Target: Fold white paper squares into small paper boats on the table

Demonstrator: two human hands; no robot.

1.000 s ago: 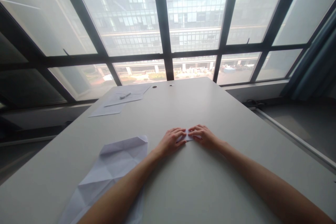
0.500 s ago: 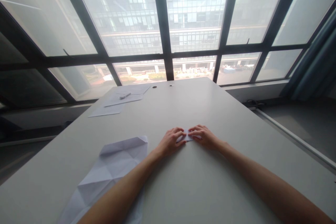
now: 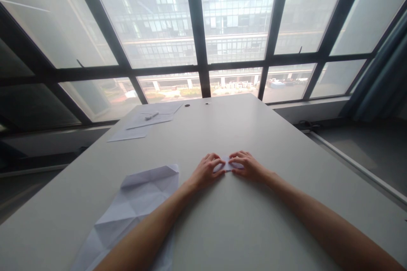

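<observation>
Pressing down with bent fingers, the left hand (image 3: pixel 206 170) and right hand (image 3: pixel 248 165) pinch a small folded paper (image 3: pixel 227 164) lying flat in the desk's (image 3: pixel 241 228) middle, while a creased sheet (image 3: pixel 133 207) lies near the left edge.

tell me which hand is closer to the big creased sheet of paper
Left. The left hand sits just right of the creased sheet, its forearm crossing the sheet's edge. The right hand is farther right, beyond the small folded paper that both hands touch.
</observation>
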